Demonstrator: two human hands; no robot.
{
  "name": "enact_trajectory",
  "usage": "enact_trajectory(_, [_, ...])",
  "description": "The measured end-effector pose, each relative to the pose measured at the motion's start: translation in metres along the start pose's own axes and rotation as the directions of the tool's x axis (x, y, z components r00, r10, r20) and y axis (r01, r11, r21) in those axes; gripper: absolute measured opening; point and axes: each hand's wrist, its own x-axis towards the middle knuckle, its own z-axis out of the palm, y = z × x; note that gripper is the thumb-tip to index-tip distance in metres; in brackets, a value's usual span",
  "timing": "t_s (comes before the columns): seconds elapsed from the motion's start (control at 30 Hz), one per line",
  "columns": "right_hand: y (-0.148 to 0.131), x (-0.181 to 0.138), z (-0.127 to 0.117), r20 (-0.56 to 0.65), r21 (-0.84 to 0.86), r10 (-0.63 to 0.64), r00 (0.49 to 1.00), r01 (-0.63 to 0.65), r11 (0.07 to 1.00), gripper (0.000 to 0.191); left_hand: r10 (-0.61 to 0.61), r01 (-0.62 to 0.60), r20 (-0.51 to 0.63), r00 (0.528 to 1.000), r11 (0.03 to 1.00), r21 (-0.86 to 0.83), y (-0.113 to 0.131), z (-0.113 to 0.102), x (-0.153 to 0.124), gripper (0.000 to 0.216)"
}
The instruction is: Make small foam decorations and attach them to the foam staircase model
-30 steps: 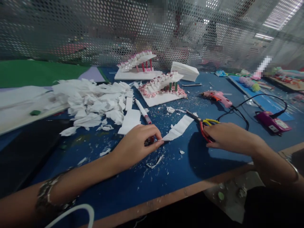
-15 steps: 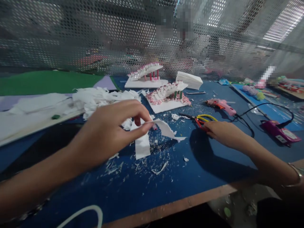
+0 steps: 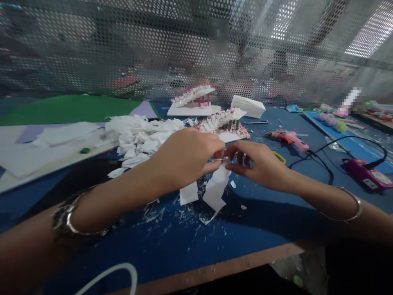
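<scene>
Both my hands meet above the middle of the blue table (image 3: 190, 246). My left hand (image 3: 187, 157) pinches the top edge of a white foam strip (image 3: 216, 188), which hangs down from the fingers. My right hand (image 3: 260, 164) pinches the same strip from the right side. A second flat white foam piece (image 3: 188, 193) lies on the table just below my left hand. A yellow scissor handle (image 3: 278, 156) peeks out behind my right hand; the rest of the scissors is hidden.
A heap of white foam scraps (image 3: 138, 135) lies left of centre. Two white stair-like models (image 3: 193, 102) (image 3: 225, 123) stand behind. A pink glue gun (image 3: 288, 138) with black cable and a magenta box (image 3: 367, 176) are at right. Perforated metal screen (image 3: 123, 49) closes the back.
My left hand lifted the foam strip off the table. My right hand left the scissors and came over to grip the strip too.
</scene>
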Motion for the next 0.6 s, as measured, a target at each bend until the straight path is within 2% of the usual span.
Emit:
enact_trajectory(0.13, [0.003,0.011,-0.006,-0.045,-0.030,-0.067,0.997,0.066,0.997,0.010,-0.001,0.001,0.009,1.000,0.999,-0.045,-0.009,-0.003,0.003,0.014])
enact_trajectory(0.27, [0.000,0.024,-0.016,-0.053,-0.137,-0.107,0.993,0.099,0.986,0.008,-0.030,0.024,-0.055,0.998,0.995,-0.096,-0.016,-0.004,0.009,0.016])
enact_trajectory(0.33, [0.000,0.031,-0.023,-0.077,-0.177,-0.149,0.986,0.133,0.975,0.011,-0.039,0.027,-0.120,0.992,0.994,-0.103,-0.019,-0.008,0.011,0.020])
enact_trajectory(0.43, [0.003,0.037,-0.033,-0.172,-0.211,-0.220,0.960,0.182,0.960,0.019,-0.048,0.020,-0.304,0.951,0.995,-0.096,-0.021,-0.015,0.009,0.024])
enact_trajectory(0.5, [0.005,0.036,-0.037,-0.265,-0.305,-0.316,0.911,0.232,0.924,0.022,0.025,-0.031,-0.423,0.906,0.999,-0.007,-0.019,-0.018,0.005,0.020])
enact_trajectory(0.53, [0.007,0.033,-0.037,-0.292,-0.373,-0.381,0.877,0.262,0.890,0.020,0.106,-0.077,-0.458,0.883,0.994,0.080,-0.018,-0.017,0.001,0.017])
enact_trajectory(0.6, [0.011,0.022,-0.032,-0.259,-0.499,-0.505,0.823,0.334,0.800,0.016,0.284,-0.179,-0.467,0.837,0.950,0.258,-0.013,-0.010,-0.008,0.011])
